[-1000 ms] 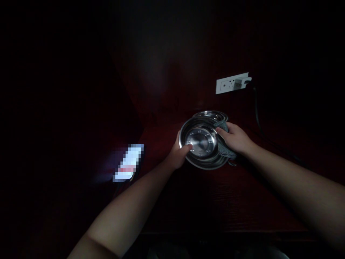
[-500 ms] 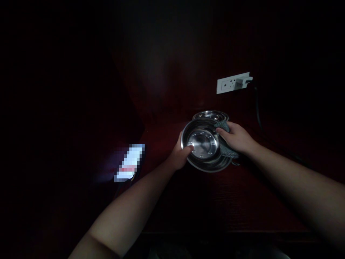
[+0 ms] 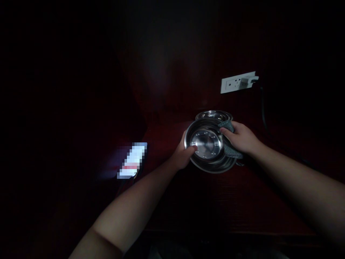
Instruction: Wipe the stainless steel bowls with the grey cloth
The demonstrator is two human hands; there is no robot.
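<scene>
A shiny steel bowl (image 3: 207, 144) is tilted so that its inside faces me. My left hand (image 3: 184, 153) grips its left rim, thumb inside and fingers hidden behind. At the right rim, my right hand (image 3: 239, 136) is closed on a grey-green cloth (image 3: 233, 152), which folds over the rim and lies against the bowl's wall. Just behind the bowl, a second round steel piece (image 3: 214, 115) sits on the dark red tabletop (image 3: 167, 135), its near part covered by the bowl.
A lit phone-like screen (image 3: 132, 161), pixelated, glows to the left of my left forearm. On the back wall is a white socket panel (image 3: 237, 82) with a plug in it, and a dark cable (image 3: 263, 108) runs down from there. Surroundings are very dark.
The whole scene sits slightly further right in view, a small camera shift. Both hands keep their hold on the bowl and the cloth, with hardly any other movement.
</scene>
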